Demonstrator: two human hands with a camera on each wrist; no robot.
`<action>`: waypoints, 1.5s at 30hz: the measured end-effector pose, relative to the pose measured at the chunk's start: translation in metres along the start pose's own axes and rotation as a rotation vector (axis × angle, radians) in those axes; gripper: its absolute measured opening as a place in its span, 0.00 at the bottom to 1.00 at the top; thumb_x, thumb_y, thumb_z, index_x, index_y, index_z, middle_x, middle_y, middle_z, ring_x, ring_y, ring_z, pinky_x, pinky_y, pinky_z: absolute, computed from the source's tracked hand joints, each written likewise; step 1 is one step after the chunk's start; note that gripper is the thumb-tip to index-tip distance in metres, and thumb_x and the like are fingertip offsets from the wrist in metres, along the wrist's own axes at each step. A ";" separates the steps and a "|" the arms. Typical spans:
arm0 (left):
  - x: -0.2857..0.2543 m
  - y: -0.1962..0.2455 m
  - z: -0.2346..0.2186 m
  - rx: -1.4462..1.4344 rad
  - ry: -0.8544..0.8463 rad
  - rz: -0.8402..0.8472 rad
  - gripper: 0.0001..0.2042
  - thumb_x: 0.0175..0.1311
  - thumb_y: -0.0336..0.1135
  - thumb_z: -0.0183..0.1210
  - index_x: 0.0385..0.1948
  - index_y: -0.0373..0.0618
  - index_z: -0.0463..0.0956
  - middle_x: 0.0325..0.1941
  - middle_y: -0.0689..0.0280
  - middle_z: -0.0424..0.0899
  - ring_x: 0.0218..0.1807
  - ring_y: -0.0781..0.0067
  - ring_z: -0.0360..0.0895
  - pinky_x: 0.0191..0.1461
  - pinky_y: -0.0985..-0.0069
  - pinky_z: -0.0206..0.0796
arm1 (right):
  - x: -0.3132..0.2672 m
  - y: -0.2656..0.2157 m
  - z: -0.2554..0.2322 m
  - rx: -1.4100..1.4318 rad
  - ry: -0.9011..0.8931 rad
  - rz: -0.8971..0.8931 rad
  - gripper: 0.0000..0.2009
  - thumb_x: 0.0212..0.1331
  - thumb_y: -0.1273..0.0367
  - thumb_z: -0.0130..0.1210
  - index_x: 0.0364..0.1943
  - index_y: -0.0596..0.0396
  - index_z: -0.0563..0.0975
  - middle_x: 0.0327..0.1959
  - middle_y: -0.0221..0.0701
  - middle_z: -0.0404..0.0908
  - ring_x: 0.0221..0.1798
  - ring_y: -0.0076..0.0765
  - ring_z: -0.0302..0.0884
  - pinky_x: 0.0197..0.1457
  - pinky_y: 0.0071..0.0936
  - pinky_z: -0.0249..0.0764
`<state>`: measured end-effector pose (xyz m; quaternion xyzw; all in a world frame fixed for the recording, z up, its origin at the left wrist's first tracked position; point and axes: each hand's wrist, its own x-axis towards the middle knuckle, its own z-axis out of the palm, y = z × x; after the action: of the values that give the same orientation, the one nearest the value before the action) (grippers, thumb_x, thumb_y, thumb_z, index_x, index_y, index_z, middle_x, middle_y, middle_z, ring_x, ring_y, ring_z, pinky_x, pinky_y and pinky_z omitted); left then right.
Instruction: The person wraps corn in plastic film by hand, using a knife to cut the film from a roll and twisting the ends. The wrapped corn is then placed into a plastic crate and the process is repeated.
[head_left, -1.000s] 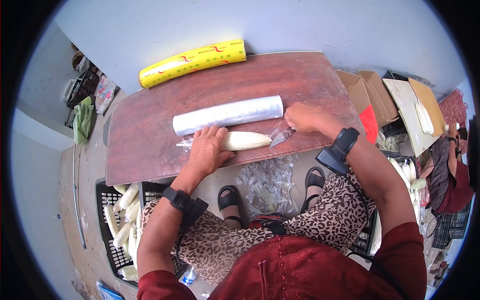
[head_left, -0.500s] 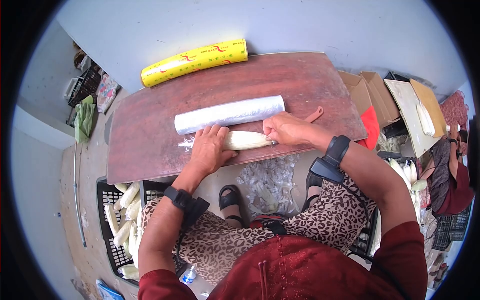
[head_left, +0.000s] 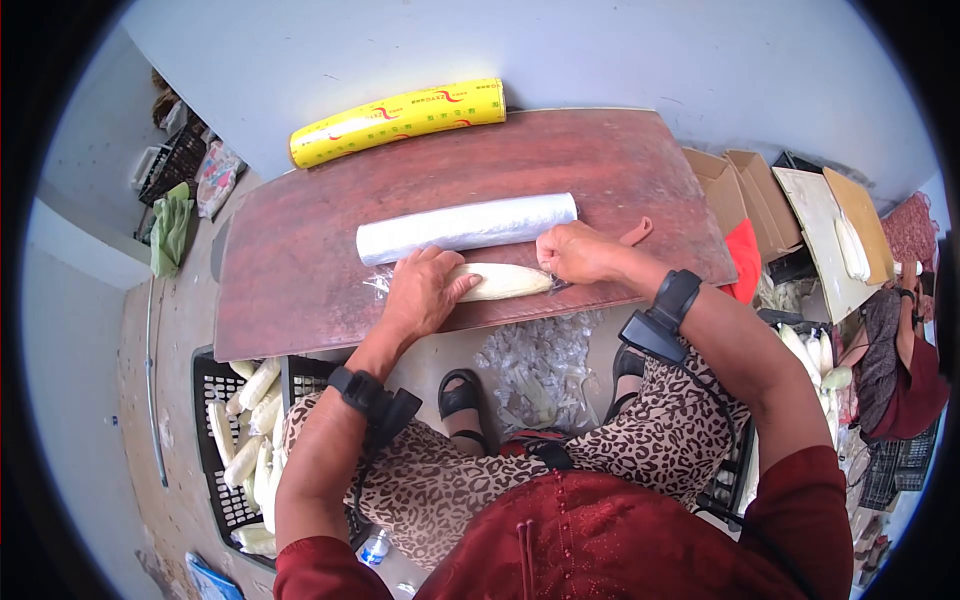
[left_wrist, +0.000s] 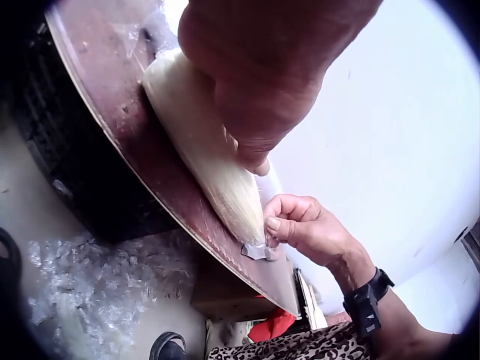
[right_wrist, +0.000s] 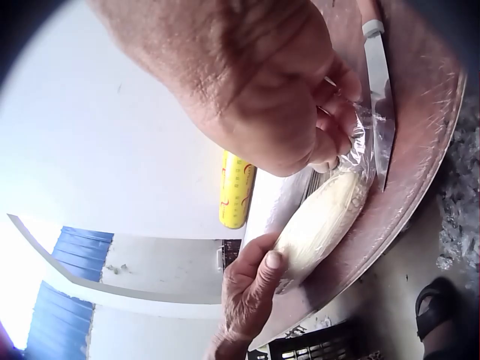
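Observation:
A pale ear of corn in clear film lies along the near edge of the reddish-brown table. My left hand grips its left end, thumb over the top. At the pointed right end my right hand pinches the loose cling film with fingers and thumb. A knife lies on the table beside that tip; its reddish handle shows past my right hand. Just behind the corn is a roll of clear cling film.
A yellow printed roll lies along the table's back edge by the wall. Black crates of corn stand beside my legs. Film scraps cover the floor between my feet. At right are cardboard boxes and another person.
My right hand held the knife near the corn's tip, then laid it down and moved to pinch the film there. My left thumb has shifted up onto the corn.

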<state>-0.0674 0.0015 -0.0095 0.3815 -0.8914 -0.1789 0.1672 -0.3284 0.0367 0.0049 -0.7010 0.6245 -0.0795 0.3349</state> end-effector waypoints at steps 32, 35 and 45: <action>0.023 -0.022 0.009 -0.161 0.101 -0.240 0.08 0.60 0.37 0.57 0.34 0.43 0.81 0.31 0.50 0.83 0.37 0.45 0.80 0.41 0.60 0.71 | 0.001 -0.040 0.067 -0.378 0.338 -0.530 0.27 0.46 0.63 0.67 0.49 0.52 0.66 0.46 0.36 0.66 0.53 0.45 0.66 0.51 0.44 0.63; 0.018 -0.027 0.004 -0.195 0.078 -0.296 0.09 0.61 0.38 0.57 0.34 0.44 0.82 0.31 0.50 0.83 0.37 0.45 0.80 0.42 0.61 0.72 | 0.006 -0.037 0.068 -0.327 0.310 -0.522 0.28 0.46 0.65 0.67 0.51 0.53 0.66 0.48 0.37 0.65 0.54 0.45 0.65 0.53 0.44 0.63; 0.000 -0.060 -0.045 0.471 -0.192 -0.694 0.12 0.61 0.37 0.55 0.42 0.47 0.82 0.44 0.49 0.83 0.45 0.45 0.80 0.48 0.58 0.73 | 0.013 -0.038 0.061 -0.289 0.206 -0.432 0.27 0.49 0.67 0.66 0.53 0.55 0.67 0.49 0.37 0.65 0.55 0.46 0.64 0.54 0.47 0.63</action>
<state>-0.0107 -0.0456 0.0032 0.6680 -0.7383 -0.0509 -0.0781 -0.2622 0.0468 -0.0247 -0.8465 0.4964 -0.1302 0.1415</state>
